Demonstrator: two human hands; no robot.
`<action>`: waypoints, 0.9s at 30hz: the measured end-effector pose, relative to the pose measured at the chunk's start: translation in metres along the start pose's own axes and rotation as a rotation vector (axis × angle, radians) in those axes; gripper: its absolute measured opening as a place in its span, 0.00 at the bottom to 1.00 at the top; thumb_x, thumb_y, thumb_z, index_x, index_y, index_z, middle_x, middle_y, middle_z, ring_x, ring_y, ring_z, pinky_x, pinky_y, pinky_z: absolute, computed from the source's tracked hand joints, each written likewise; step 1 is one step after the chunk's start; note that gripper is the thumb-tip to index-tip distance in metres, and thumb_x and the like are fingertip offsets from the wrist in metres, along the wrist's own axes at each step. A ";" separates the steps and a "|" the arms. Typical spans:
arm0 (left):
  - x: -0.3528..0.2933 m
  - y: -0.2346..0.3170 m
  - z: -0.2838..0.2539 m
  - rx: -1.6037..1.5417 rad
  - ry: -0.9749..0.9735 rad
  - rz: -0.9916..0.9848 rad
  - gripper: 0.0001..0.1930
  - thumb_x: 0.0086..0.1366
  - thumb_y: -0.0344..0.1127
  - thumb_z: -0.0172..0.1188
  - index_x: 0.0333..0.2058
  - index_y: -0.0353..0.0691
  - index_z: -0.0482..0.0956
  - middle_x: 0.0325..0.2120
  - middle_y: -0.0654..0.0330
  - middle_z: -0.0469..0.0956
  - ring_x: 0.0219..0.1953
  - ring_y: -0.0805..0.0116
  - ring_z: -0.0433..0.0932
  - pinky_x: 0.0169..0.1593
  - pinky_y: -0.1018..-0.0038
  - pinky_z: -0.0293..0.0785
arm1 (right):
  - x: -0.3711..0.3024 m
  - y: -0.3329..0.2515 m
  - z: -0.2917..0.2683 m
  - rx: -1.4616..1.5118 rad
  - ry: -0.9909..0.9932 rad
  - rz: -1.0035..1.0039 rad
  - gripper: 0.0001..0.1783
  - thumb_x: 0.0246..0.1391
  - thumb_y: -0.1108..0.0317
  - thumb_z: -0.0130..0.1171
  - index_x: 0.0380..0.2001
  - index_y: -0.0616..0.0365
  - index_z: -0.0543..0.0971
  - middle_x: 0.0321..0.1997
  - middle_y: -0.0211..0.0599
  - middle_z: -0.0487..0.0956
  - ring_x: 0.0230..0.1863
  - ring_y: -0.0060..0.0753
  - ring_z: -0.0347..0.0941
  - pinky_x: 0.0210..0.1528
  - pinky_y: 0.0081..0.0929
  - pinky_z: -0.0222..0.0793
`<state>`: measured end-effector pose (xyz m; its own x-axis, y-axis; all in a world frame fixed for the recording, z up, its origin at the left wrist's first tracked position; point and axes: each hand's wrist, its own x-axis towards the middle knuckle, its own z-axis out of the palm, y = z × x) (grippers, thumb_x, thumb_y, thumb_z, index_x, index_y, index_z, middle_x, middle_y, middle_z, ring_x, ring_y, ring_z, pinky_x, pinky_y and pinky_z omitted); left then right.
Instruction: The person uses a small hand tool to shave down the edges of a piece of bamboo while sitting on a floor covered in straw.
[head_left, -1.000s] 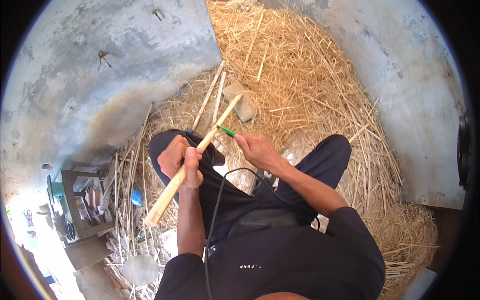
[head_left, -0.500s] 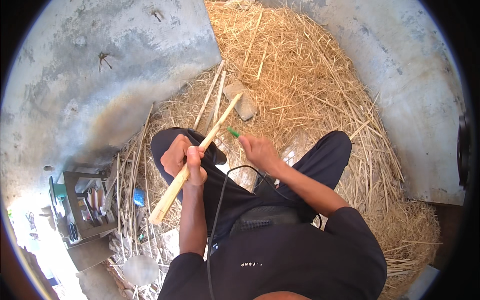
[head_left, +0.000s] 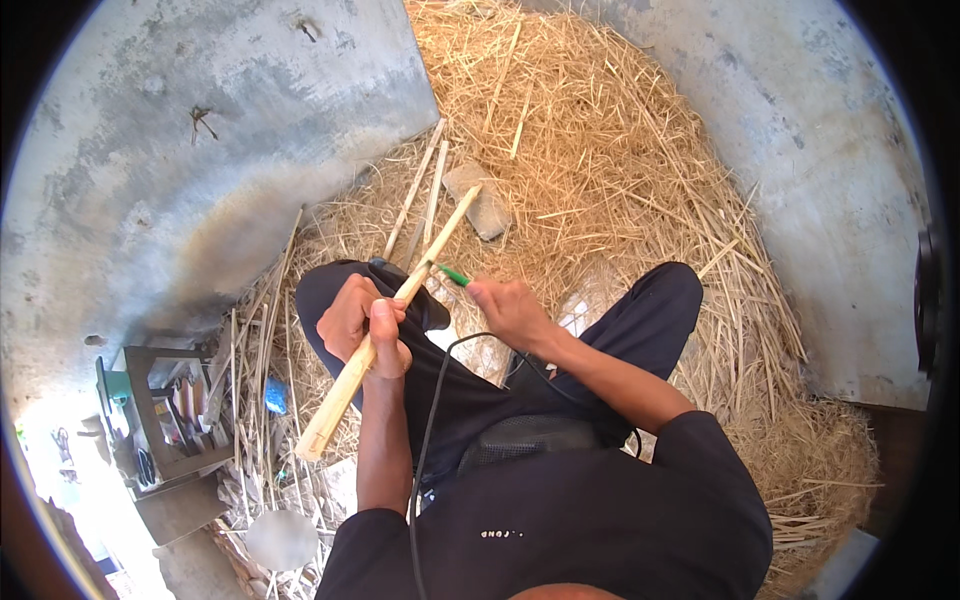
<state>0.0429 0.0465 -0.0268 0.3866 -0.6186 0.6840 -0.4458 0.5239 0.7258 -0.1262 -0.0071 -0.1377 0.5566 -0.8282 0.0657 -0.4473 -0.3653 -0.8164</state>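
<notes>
A long pale wooden stick (head_left: pixel 337 402), thick at its near end and narrowing away from me, slants across my left thigh. My left hand (head_left: pixel 362 322) is wrapped around its middle, with the thumb lying along it. In my right hand (head_left: pixel 515 315) is a small green-handled knife (head_left: pixel 454 275). Its dark tip meets the right side of the stick, just beyond my left hand. Little of the blade can be made out. The far end of the stick overlaps a flat grey-brown stone block (head_left: pixel 488 215) in the picture.
Shavings (head_left: pixel 620 140) are heaped ahead and to the right, between grey walls (head_left: pixel 840 200). Thin strips (head_left: pixel 408 205) lie beyond my left knee. At left stands a wooden rack (head_left: pixel 175 465) of tools, near a blue object (head_left: pixel 276 395). A black cable (head_left: pixel 430 440) crosses my lap.
My right hand has moved a little left and slightly nearer me, bringing the knife from beside the stick onto it. My left hand and the stick have barely shifted.
</notes>
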 end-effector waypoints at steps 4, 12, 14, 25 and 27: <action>-0.002 -0.007 0.006 -0.113 0.039 0.010 0.13 0.51 0.31 0.50 0.11 0.33 0.64 0.08 0.58 0.67 0.11 0.75 0.59 0.17 0.79 0.52 | 0.010 0.040 0.016 -0.059 0.171 -0.026 0.21 0.64 0.56 0.39 0.31 0.63 0.74 0.14 0.49 0.70 0.12 0.51 0.65 0.16 0.42 0.61; 0.000 -0.002 0.003 -0.098 0.044 -0.006 0.12 0.50 0.29 0.49 0.11 0.34 0.63 0.09 0.59 0.64 0.11 0.75 0.58 0.17 0.80 0.53 | 0.009 0.013 0.010 -0.002 0.156 -0.066 0.27 0.63 0.53 0.40 0.19 0.62 0.74 0.12 0.50 0.69 0.14 0.55 0.68 0.20 0.45 0.63; 0.007 0.005 0.009 -0.122 0.033 -0.036 0.12 0.50 0.29 0.49 0.11 0.34 0.62 0.09 0.58 0.64 0.11 0.75 0.58 0.17 0.80 0.54 | 0.025 0.046 0.008 -0.116 0.239 0.035 0.26 0.63 0.53 0.40 0.20 0.61 0.74 0.11 0.49 0.69 0.14 0.54 0.68 0.19 0.44 0.63; -0.004 -0.004 0.010 -0.121 0.059 -0.021 0.14 0.51 0.30 0.49 0.11 0.34 0.61 0.09 0.59 0.63 0.12 0.75 0.59 0.17 0.80 0.55 | 0.027 0.083 0.002 -0.139 0.056 0.239 0.27 0.65 0.55 0.34 0.28 0.64 0.75 0.21 0.55 0.75 0.21 0.57 0.72 0.26 0.48 0.66; -0.004 -0.004 0.005 -0.085 0.020 -0.029 0.14 0.52 0.30 0.50 0.11 0.34 0.62 0.09 0.59 0.63 0.12 0.75 0.59 0.17 0.80 0.55 | 0.027 0.074 -0.013 -0.143 0.017 0.287 0.26 0.64 0.54 0.35 0.29 0.63 0.76 0.22 0.54 0.75 0.23 0.56 0.72 0.28 0.47 0.66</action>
<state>0.0391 0.0437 -0.0328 0.4144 -0.6232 0.6632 -0.3645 0.5541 0.7484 -0.1536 -0.0617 -0.1891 0.3828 -0.9124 -0.1451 -0.6787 -0.1711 -0.7143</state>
